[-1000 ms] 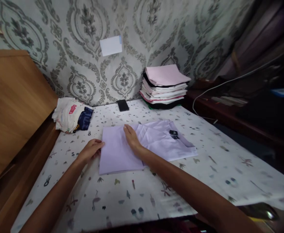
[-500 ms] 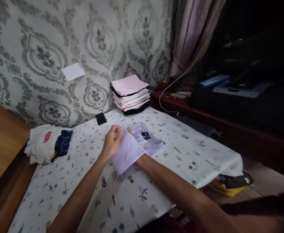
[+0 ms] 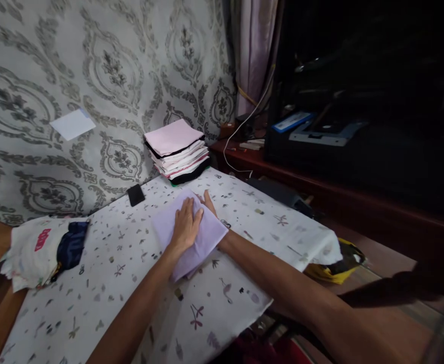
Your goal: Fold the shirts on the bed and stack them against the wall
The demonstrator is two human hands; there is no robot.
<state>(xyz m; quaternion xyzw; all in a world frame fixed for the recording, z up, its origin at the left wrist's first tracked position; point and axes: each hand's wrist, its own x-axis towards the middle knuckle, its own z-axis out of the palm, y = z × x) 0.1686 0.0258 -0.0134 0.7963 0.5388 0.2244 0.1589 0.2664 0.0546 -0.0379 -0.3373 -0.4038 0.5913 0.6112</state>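
Observation:
A lavender shirt (image 3: 210,235), folded into a rough square, lies near the middle of the table. My left hand (image 3: 186,225) rests flat on top of it, fingers stretched out and pointing away from me. From the right, my right hand (image 3: 208,205) reaches under the shirt's right side. Its outstretched digits show past the far right edge of the cloth, and the rest of that hand is covered by the fabric. The black labels inside the neck are hidden now.
A tall stack of folded clothes (image 3: 176,146), pink on top, stands by the wall. Left of it lies a black flat object (image 3: 136,194). A white printed bag (image 3: 36,250) with dark blue cloth sits at the left edge. A white cable (image 3: 227,151) hangs over the dark red cabinet (image 3: 252,157).
My left hand has come down flat onto the shirt. The shirt's far part with the labels is now folded over or covered. The view has turned to the right.

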